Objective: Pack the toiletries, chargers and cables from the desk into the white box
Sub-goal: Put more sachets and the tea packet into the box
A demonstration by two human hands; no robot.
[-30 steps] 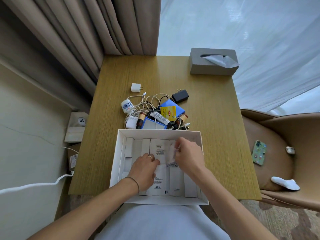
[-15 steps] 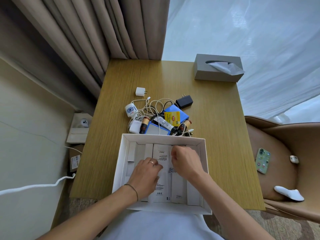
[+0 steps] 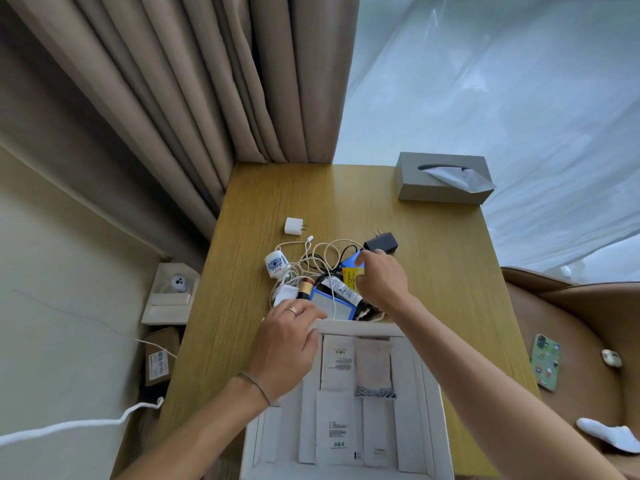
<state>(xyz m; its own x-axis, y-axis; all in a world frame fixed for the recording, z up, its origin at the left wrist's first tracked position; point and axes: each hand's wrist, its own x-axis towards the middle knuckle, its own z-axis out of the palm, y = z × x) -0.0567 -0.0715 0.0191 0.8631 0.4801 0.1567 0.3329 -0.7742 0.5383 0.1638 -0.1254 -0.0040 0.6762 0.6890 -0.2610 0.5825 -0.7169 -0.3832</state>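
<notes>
The white box [image 3: 431, 403] sits at the desk's near edge, with several small white cartons lying flat inside. Just behind it is the pile: white cables [image 3: 311, 256], a blue-patterned white charger [image 3: 276, 265], a white 120W charger [image 3: 287, 292], a brown bottle [image 3: 305, 288], a white tube [image 3: 341, 289], two blue boxes [image 3: 332, 308], a yellow packet [image 3: 350, 275] and a black adapter [image 3: 381, 241]. A white plug [image 3: 293, 226] lies apart, farther back. My left hand [image 3: 287, 344] rests flat on the box's far-left corner. My right hand [image 3: 381, 282] pinches the yellow packet on the pile.
A grey tissue box [image 3: 443, 181] stands at the desk's far right corner. Curtains hang behind and to the left. A tan chair [image 3: 588, 323] on the right holds a green phone [image 3: 546, 362] and small white items. Cardboard boxes and a white cable [image 3: 69, 424] lie on the floor at left.
Both hands have left the inside of the white box. The right hand moved forward onto the pile; the left moved to the box's far-left corner. The camera tilted upward.
</notes>
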